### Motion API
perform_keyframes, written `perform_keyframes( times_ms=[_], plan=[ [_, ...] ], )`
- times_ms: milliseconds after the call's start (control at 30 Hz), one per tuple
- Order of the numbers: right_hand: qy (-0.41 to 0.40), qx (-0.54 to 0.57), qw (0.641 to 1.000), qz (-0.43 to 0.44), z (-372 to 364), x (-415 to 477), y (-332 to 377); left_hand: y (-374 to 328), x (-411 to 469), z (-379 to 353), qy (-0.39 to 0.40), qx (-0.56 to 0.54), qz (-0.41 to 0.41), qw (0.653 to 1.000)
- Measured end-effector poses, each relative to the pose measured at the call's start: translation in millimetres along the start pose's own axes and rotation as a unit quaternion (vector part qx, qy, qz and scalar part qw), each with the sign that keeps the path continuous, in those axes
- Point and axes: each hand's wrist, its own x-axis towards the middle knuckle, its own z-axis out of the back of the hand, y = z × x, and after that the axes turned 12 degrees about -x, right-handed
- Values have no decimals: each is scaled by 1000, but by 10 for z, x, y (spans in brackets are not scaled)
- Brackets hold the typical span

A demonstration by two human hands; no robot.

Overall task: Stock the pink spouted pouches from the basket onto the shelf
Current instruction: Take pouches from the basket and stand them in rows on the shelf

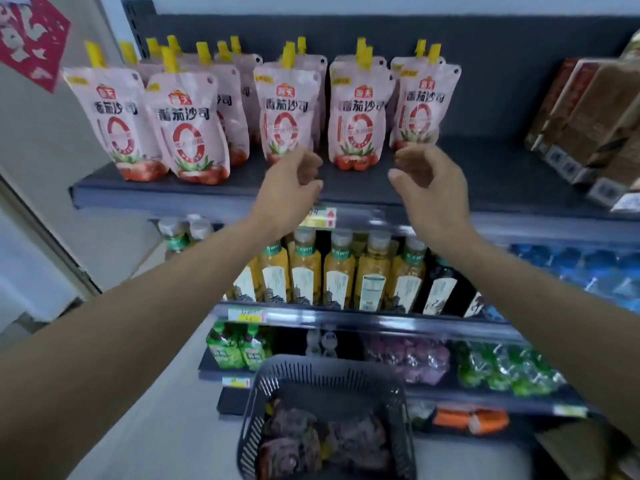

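Note:
Several pink spouted pouches with yellow caps stand upright in rows on the dark top shelf [485, 174]; one pouch [356, 112] stands between my two hands. My left hand [294, 181] hovers at the shelf's front edge, just below another pouch [287, 109], fingers loosely curled and holding nothing. At the same height, my right hand [426, 181] hangs with loosely curled fingers below the rightmost pouch [420, 105], also holding nothing. Low in view, the dark slatted basket [273, 393] holds more pouches [356, 441], dim and blurred.
Brown boxes [588, 123] fill the top shelf's right end, with bare shelf between them and the pouches. Yellow drink bottles [339, 271] line the shelf below, green and purple packs [502, 368] the one under that. A wall with a red decoration [31, 36] stands at left.

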Motion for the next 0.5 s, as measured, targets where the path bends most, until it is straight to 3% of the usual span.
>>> perform_keyframes(
  times_ms=[133, 267, 500],
  plan=[
    [86, -36, 995, -19, -316, -781, -80, 478, -543, 17, 108, 8, 80, 991],
    [196, -87, 973, -84, -647, -1368, -404, 949, -1037, -29, 234, 49, 172, 956],
    [436, -204, 870, -111, -1096, -2145, -1106, 1775, -1694, -210, 375, 118, 277, 877]
  ],
)
